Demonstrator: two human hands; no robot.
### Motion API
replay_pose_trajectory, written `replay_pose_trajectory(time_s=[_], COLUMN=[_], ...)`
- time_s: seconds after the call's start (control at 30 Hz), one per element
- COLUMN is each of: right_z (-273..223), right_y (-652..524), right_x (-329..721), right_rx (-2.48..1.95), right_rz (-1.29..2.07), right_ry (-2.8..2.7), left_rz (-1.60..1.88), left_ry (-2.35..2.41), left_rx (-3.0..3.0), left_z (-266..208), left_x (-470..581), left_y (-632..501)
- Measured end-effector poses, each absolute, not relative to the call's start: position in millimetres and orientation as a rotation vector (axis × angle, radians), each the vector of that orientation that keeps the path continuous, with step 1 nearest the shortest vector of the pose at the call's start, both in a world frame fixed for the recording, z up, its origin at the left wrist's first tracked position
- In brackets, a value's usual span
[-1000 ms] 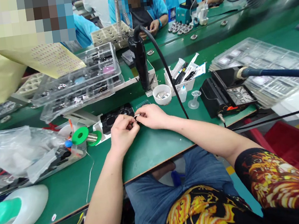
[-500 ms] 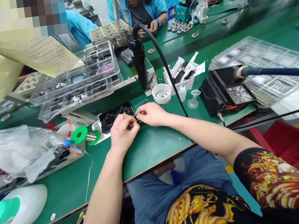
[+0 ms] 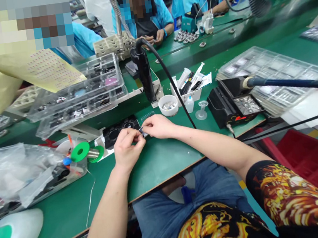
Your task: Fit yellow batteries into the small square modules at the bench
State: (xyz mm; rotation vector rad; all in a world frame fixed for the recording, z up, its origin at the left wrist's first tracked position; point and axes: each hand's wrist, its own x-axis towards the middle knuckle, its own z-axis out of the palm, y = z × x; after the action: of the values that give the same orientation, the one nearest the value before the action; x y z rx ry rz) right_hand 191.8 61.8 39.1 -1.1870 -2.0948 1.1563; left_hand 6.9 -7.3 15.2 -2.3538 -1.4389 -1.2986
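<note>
My left hand (image 3: pixel 128 146) and my right hand (image 3: pixel 160 126) meet over the near part of the green bench (image 3: pixel 159 162), fingertips almost touching. Between them shows a small dark piece (image 3: pixel 141 130), too small to name. Both hands are closed in a pinch on it. Just behind my left hand lies a black tray with round recesses (image 3: pixel 119 131), partly hidden by that hand. A white round dish (image 3: pixel 169 106) of small metal parts stands beyond my right hand.
To the left are a green solder spool (image 3: pixel 80 152) and a plastic-bagged bin (image 3: pixel 16 169). A black electric screwdriver (image 3: pixel 143 74) hangs ahead. On the right stand a black box (image 3: pixel 223 104), a dropper bottle (image 3: pixel 189 105) and clear trays (image 3: pixel 272 69). Co-workers sit across the bench.
The whole view has shifted slightly, so things appear lower and a little to the left. My hands stay together at the same place on the bench, still pinching.
</note>
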Motion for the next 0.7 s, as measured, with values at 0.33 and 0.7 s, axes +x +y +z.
replay_pose_trajectory(time_s=[0.33,0.7], right_z=[35.1,28.1], right_y=[62.7,59.2], right_x=[190.9,186.1], right_rx=[-1.183,-1.074], right_rz=[1.102,1.1], right_ry=[-2.123,-2.238], left_rz=[-1.38,-2.359], left_ry=[-1.419,-1.98], left_rx=[-2.202,-1.872], left_z=[22.1,19.8], left_x=[3.5,-4.5], left_y=[-9.3,-0.9])
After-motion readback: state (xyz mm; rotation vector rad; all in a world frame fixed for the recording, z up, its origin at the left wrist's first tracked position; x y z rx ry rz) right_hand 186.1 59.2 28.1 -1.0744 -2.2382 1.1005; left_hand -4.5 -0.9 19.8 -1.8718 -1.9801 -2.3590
